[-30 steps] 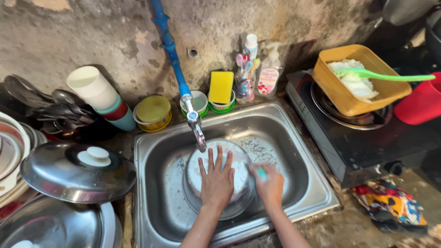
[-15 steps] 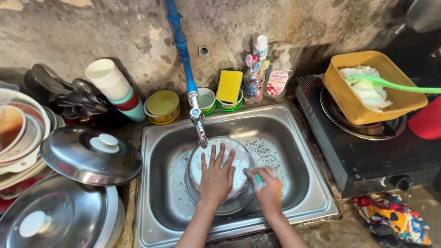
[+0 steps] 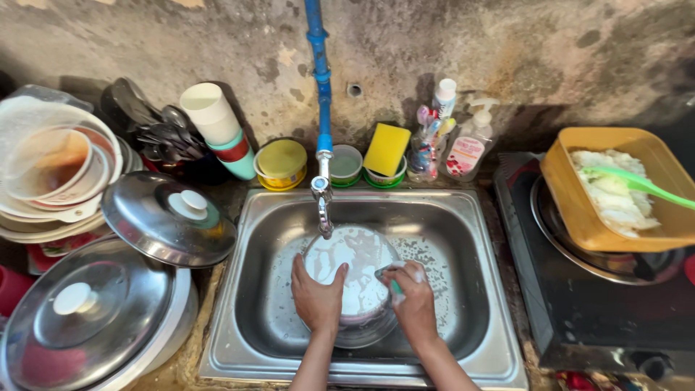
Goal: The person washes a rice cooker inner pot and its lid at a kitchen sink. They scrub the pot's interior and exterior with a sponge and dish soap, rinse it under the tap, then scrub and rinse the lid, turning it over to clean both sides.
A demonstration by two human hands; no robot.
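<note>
Yellow sponge (image 3: 386, 148) beside soap bottle (image 3: 467, 150); steel lid (image 3: 168, 218) leftward.

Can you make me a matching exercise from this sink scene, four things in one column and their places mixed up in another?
Things:
1. yellow sponge
2. green spoon
3. soapy pot
4. stacked cups

Places:
A. in the sink under the tap
B. upright in a small bowl behind the sink
C. lying tipped, left of the blue pipe
D. in the yellow tub of white food

Pairs: 1-B, 2-D, 3-A, 4-C
</note>
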